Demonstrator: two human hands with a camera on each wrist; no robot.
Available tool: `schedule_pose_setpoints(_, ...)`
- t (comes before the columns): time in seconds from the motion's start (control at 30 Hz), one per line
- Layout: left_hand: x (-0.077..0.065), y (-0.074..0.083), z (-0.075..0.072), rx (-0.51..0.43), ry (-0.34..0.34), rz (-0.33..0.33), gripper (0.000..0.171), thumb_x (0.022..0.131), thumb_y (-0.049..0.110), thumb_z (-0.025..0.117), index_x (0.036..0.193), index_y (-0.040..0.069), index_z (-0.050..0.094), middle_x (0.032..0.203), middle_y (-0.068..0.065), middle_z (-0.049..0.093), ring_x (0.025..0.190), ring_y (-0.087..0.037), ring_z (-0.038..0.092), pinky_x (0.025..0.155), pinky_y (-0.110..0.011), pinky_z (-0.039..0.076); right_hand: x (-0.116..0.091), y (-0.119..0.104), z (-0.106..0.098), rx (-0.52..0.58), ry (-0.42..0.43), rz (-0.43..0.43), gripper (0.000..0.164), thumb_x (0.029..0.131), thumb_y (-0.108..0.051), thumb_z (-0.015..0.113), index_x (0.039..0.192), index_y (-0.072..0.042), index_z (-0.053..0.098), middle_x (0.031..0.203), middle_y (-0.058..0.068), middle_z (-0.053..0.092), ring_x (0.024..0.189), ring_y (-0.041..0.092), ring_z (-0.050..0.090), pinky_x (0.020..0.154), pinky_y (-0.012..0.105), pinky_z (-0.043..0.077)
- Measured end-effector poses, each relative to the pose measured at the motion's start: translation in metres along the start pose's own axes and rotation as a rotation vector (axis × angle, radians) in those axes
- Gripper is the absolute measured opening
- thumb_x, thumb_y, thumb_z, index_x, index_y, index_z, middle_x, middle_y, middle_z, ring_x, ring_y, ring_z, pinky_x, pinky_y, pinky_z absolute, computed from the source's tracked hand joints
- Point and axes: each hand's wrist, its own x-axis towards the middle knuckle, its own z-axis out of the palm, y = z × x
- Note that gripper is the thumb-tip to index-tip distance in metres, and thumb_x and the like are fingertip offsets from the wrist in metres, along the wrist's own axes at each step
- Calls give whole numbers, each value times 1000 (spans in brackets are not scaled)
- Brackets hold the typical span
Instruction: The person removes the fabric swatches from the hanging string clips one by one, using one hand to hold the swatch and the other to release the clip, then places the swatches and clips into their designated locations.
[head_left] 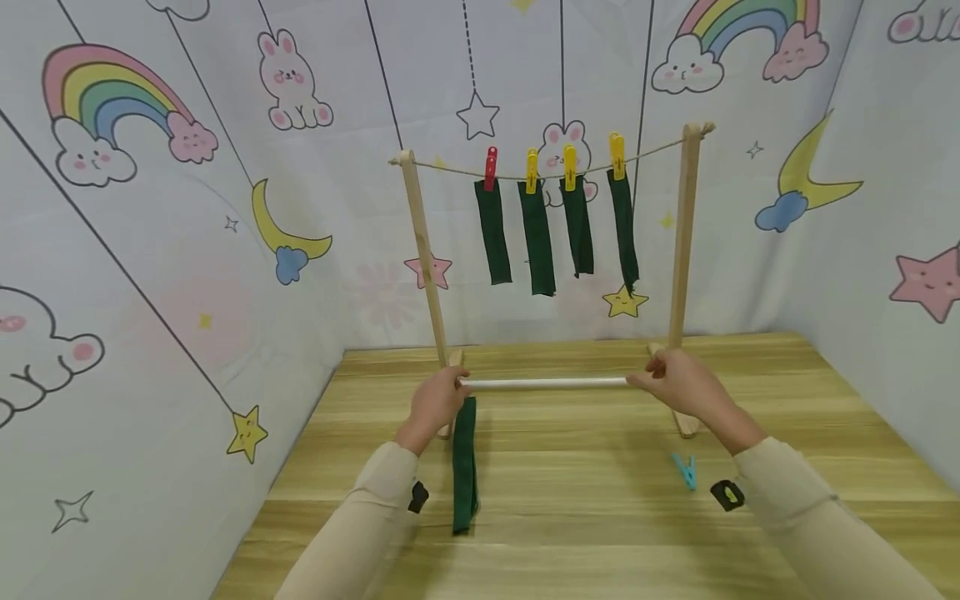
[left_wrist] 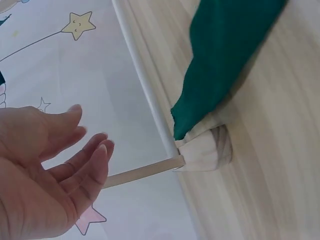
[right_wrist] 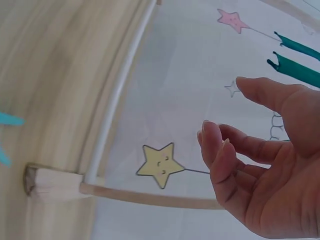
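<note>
**Left hand (head_left: 437, 400) and right hand (head_left: 681, 383) empty before a rope clothesline (head_left: 660, 151)**

Both hands hold nothing, thumbs apart from loosely curved fingers, near opposite ends of the white crossbar (head_left: 551, 383). Above, one red clothespin (head_left: 491, 169) and three yellow clothespins (head_left: 532, 172) hold four green fabric strips (head_left: 537, 242). A loose green strip (head_left: 464, 467) and a blue clothespin (head_left: 688, 473) lie on the wood-grain tabletop (head_left: 570, 517).

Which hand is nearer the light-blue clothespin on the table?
Right: in the head view, the right hand appears above the light-blue clothespin, while the left hand is well off to its left.
</note>
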Motion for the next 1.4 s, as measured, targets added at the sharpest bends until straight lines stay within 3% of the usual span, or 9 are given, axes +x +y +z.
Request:
schedule_pose_setpoints(0.13,6,2,-7,-40,76,35,37,98,20,67,133,6,63,112,-13,69,83,-24,68,61,-36,54,8,-15,-6,10,41,-33,50,96,-36,66,114,11,64,108,24,66,98,40,63,82,54,52)
schedule_pose_setpoints(0.3,15,7,-17,-177,147,64,42,101,22,64,138,5,58,123,-20,64,97,-29,67,70,-42,56,18,-32,-6,23,113,-89,44,97,-31,65,117,8,64,112,24,67,102,41,64,85,54,52)
schedule_pose_setpoints(0.5,28,15,-28,-268,230,78,43,101,23,63,139,4,56,126,-20,62,99,-32,67,77,-46,56,31,-47,-3,70,277,-197,33,98,-24,66,110,6,67,108,23,68,86,34,67,76,50,55)
schedule_pose_setpoints(0.7,40,22,-39,-309,264,80,44,102,26,62,140,6,55,127,-19,61,100,-33,67,82,-46,56,46,-68,-11,109,401,-271,30,97,-20,65,110,7,68,106,23,68,77,30,65,69,46,54)
schedule_pose_setpoints(1.07,51,36,-48,-393,266,130,47,102,27,60,142,4,50,136,-18,56,95,-32,69,79,-43,58,68,-111,-34,143,469,-409,30,94,-18,71,112,5,67,112,21,65,69,24,63,62,37,52)
schedule_pose_setpoints(1.23,60,40,-54,-401,274,166,50,102,29,60,144,5,47,140,-18,53,94,-32,69,78,-43,58,80,-125,-43,123,426,-517,35,94,-19,73,119,3,64,120,16,61,71,22,62,67,38,55)
schedule_pose_setpoints(1.4,66,46,-59,-433,263,165,51,103,31,59,146,6,46,143,-16,52,91,-29,70,76,-41,58,89,-138,-51,129,392,-562,40,94,-20,73,124,3,61,130,16,57,74,23,65,73,44,57)
